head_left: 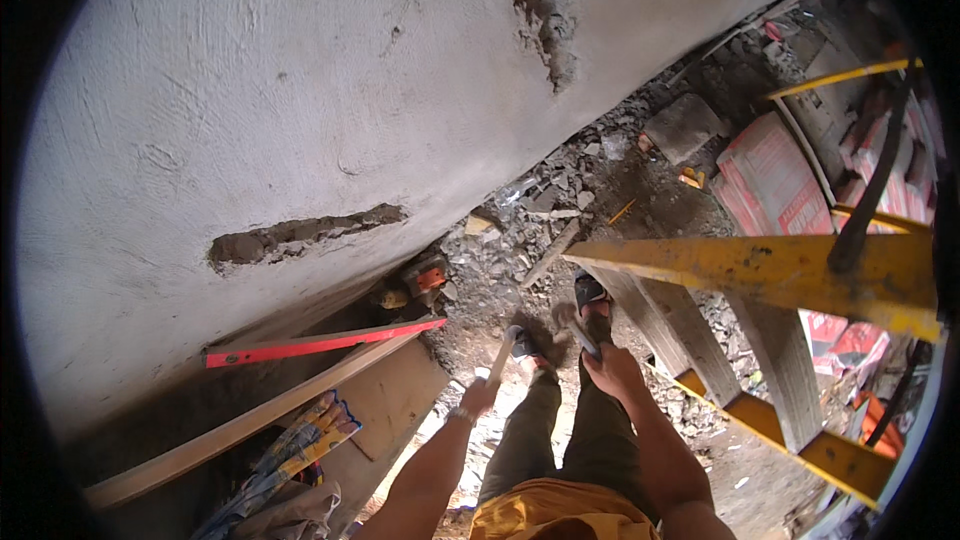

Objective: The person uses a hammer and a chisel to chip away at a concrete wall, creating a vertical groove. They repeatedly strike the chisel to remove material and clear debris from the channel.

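My left hand [478, 398] is closed around a pale, slim bar that looks like a chisel [503, 354], its far end pointing up and forward. To its right, my right hand [615, 377] grips the handle of a hammer [567, 317], whose head stands in front of my legs. The two tools are apart, both held over the floor and away from the wall. On the rough grey wall [300, 120] ahead and left, a ragged groove [305, 237] runs roughly level, and a second groove [548, 20] runs up higher.
A yellow ladder [740, 258] stands close on my right, with stacked red-and-white bags [775, 180] beyond. Rubble [570, 185] lies along the wall's foot. At left are a red spirit level [325, 343], a wooden plank [250, 418], a patterned cloth [290, 455] and an orange-and-dark tool [430, 280].
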Demonstrator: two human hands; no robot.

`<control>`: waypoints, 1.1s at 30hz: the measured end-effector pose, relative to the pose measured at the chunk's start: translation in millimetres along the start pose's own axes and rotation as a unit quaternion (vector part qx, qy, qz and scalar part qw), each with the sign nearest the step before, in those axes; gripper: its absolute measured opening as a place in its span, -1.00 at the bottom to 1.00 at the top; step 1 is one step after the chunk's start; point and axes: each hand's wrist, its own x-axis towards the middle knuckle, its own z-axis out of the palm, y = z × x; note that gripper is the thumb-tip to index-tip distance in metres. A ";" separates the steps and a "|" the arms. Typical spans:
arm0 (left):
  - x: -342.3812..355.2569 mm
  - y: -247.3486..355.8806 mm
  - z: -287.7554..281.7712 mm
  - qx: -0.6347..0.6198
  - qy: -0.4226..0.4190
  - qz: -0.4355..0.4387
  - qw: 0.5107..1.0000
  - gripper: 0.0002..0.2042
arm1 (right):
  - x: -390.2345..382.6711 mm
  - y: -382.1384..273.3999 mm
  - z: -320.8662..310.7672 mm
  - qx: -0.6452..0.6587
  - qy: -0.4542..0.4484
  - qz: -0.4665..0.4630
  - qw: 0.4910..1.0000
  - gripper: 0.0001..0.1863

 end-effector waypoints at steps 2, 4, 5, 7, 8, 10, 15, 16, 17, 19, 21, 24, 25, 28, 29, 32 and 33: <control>-11.9 -83.4 29.3 0.028 -0.067 -0.036 0.997 -0.48 | -25.3 30.2 33.9 -0.050 -0.053 0.020 0.997 -0.42; -30.6 -134.5 56.6 -0.007 -0.032 -0.035 0.999 -0.39 | -46.5 42.3 64.5 -0.071 -0.113 0.049 0.990 -0.40; -43.4 -143.6 53.4 -0.005 -0.037 0.003 0.999 -0.47 | -61.5 39.5 74.9 -0.058 -0.146 0.067 0.985 -0.39; -62.4 -157.7 40.4 -0.124 -0.123 0.037 0.984 -0.61 | -86.9 32.8 99.3 -0.046 -0.183 0.075 0.979 -0.39; -68.9 -160.1 28.9 -0.238 -0.203 0.031 0.949 -0.65 | -95.1 27.6 112.4 -0.047 -0.188 0.064 0.979 -0.41; -71.3 -156.8 26.2 -0.306 -0.215 0.026 0.927 -0.71 | -105.3 2.7 127.5 -0.050 -0.176 0.013 0.983 -0.41; -153.8 -55.5 -32.9 -0.483 -0.300 0.070 0.820 -0.49 | -113.2 -78.6 132.8 -0.052 -0.078 -0.199 0.975 -0.59; -160.2 -32.7 -41.3 -0.523 -0.354 0.020 0.775 -0.36 | -114.3 -90.0 133.2 -0.061 -0.049 -0.246 0.966 -0.64; -176.3 -7.8 -45.2 -0.529 -0.316 0.026 0.787 -0.29 | -115.4 -99.3 130.6 -0.068 -0.029 -0.288 0.955 -0.68; -196.7 14.5 -58.1 -0.569 -0.246 0.069 0.782 -0.28 | -135.2 -155.8 96.7 -0.018 -0.087 -0.212 0.973 -0.57; -227.2 40.2 -76.8 -0.648 -0.285 0.131 0.694 -0.39 | -160.0 -190.4 58.7 -0.013 -0.124 -0.232 0.965 -0.53; -165.9 15.3 -78.9 -0.687 -0.288 0.196 0.638 -0.62 | -194.7 -226.9 29.7 -0.019 -0.094 -0.304 0.948 -0.55; -148.1 -3.0 -83.6 -0.702 -0.278 0.196 0.626 -0.69 | -213.3 -246.0 7.4 -0.029 -0.117 -0.314 0.942 -0.55; -178.3 -19.7 -115.0 -0.621 -0.297 0.213 0.693 -0.72 | -261.0 -268.4 -45.4 0.008 -0.125 -0.395 0.910 -0.51; -173.0 -35.6 -126.2 -0.606 -0.317 0.205 0.701 -0.71 | -290.1 -284.0 -65.2 0.141 -0.160 -0.390 0.896 -0.55; -131.8 -134.8 -133.2 -0.648 -0.254 0.082 0.713 -0.74 | -395.8 -341.9 -128.4 0.388 -0.237 -0.439 0.775 -0.66; -124.0 -156.1 -123.2 -0.635 -0.204 0.047 0.743 -0.74 | -413.9 -341.1 -138.7 0.384 -0.243 -0.516 0.726 -0.59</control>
